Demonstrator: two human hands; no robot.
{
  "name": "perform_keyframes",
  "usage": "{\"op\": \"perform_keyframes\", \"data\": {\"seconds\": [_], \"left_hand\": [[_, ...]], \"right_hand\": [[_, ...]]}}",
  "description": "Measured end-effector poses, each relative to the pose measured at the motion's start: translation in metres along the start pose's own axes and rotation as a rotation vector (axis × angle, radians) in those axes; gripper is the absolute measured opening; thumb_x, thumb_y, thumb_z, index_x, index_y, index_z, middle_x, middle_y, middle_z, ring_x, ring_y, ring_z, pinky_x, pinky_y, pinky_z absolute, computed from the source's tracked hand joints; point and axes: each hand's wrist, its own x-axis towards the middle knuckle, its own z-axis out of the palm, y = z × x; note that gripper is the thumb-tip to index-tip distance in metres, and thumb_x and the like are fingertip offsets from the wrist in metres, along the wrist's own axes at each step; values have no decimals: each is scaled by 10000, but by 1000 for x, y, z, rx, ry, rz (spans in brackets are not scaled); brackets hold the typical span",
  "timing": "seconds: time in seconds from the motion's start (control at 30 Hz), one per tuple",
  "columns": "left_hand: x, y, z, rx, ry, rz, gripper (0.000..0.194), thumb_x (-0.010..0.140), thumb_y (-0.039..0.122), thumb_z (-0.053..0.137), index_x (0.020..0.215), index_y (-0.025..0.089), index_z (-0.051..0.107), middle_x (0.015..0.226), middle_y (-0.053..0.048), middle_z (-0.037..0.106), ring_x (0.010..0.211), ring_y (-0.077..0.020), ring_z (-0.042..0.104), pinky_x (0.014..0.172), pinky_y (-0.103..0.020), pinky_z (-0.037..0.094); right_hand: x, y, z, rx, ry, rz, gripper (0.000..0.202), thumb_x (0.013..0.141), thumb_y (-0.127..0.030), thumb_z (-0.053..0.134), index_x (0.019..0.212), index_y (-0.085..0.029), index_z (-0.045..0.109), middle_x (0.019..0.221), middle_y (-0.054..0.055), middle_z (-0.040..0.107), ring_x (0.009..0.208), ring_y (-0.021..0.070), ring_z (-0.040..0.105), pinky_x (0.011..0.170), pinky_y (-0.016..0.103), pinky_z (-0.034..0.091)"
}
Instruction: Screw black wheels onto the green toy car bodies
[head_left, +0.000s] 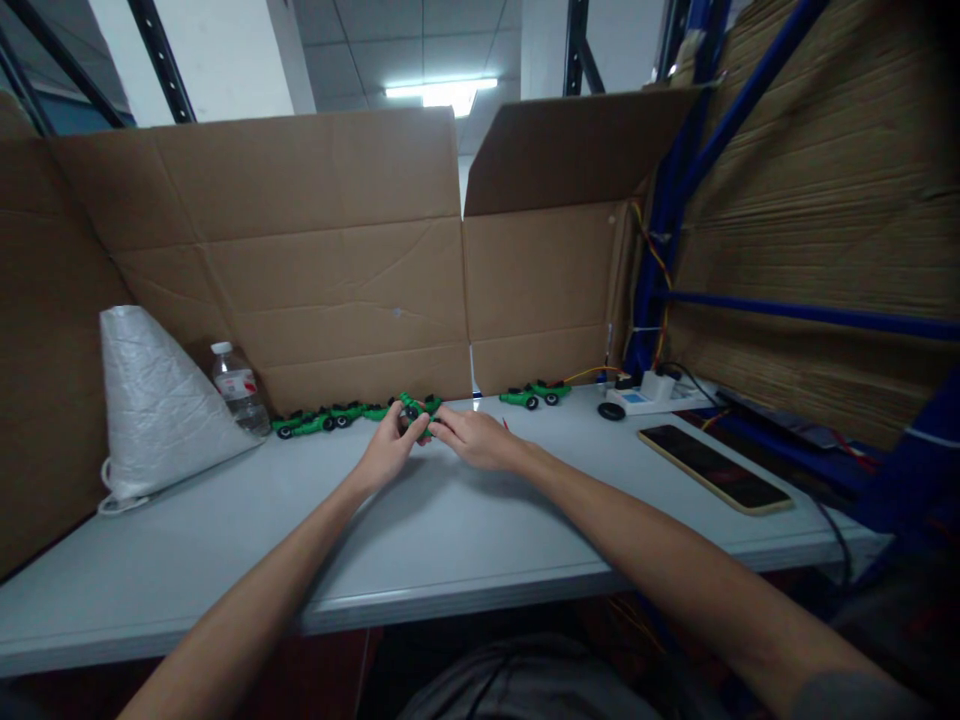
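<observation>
Between both hands, a little above the table (420,530), is a green toy car (411,405) with black parts. My left hand (386,448) grips it from the left, thumb and fingers closed around it. From the right, my right hand (472,437) has its fingers pinched at the car's near end, which they partly hide. Behind my left hand stands a row of similar green toy cars (304,425) with black wheels. Two more green toy cars (534,395) stand at the back, right of my right hand.
A silvery bag (161,400) and a water bottle (240,390) stand at the left. Cardboard walls (337,280) rise behind the table. At the right are a phone (712,467), a white power strip (660,392), a black round piece (611,411) and blue rack posts (652,250).
</observation>
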Motion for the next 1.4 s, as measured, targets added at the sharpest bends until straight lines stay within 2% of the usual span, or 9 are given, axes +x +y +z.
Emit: {"op": "perform_keyframes", "data": {"seconds": [0.2,0.43,0.63,0.77,0.93,1.07,1.17,1.27,1.4], "left_hand": [[1,-6,0,72,42,25,399,901,560,708,991,201,559,788,29,572,719,-146,563,670,-259,434],[4,-12,-3,91,97,25,394,870,558,745,903,205,572,744,35,538,686,-145,497,633,-255,366],[6,-18,-4,48,107,8,395,836,534,787,961,201,618,802,10,615,741,-164,549,681,-261,407],[8,-21,-5,17,111,5,430,855,560,758,1048,190,654,941,-37,681,864,-189,605,759,-277,465],[10,-21,-10,-131,175,-198,583,842,641,723,1236,215,668,1167,-93,688,1005,-226,634,761,-310,531],[9,-14,-13,-281,140,-272,639,829,649,735,1257,178,672,1008,-85,697,887,-202,642,745,-326,542],[7,-6,-13,-377,98,-306,637,833,664,728,1217,158,682,883,-56,677,779,-172,624,695,-299,526],[5,2,-11,-443,53,-343,634,846,684,709,1211,166,676,859,-41,662,722,-151,607,655,-284,520],[1,7,-7,-465,-28,-344,574,824,573,799,1223,184,663,887,-37,655,746,-149,611,666,-298,547]], "right_hand": [[1,-1,-1,-67,6,6,357,1099,-505,434,1068,-199,615,937,70,740,827,201,664,692,276,345],[2,-2,-3,-112,44,25,348,1083,-516,472,1051,-202,617,946,78,744,798,202,661,658,286,323],[2,0,-2,-87,46,28,336,1080,-507,484,1066,-203,625,943,73,741,803,198,657,668,284,331],[2,5,-2,-60,16,-13,316,1080,-495,499,1108,-208,630,987,73,748,864,202,672,707,275,356],[3,19,-2,-129,27,0,202,1097,-347,481,1152,-227,634,1077,71,743,942,201,670,769,269,385],[3,32,2,-168,-52,-31,177,1036,-145,495,1073,-196,660,1107,83,731,996,202,650,818,274,398],[3,37,5,-176,-113,-42,206,979,-74,512,1059,-181,667,1105,88,726,1009,203,644,832,274,404],[2,36,5,-195,-128,-27,180,1000,-123,501,1048,-183,664,1090,93,724,986,208,648,815,279,405],[0,33,2,-251,-124,40,168,1046,-253,492,1070,-190,645,1039,113,738,916,236,671,753,296,396]]}}
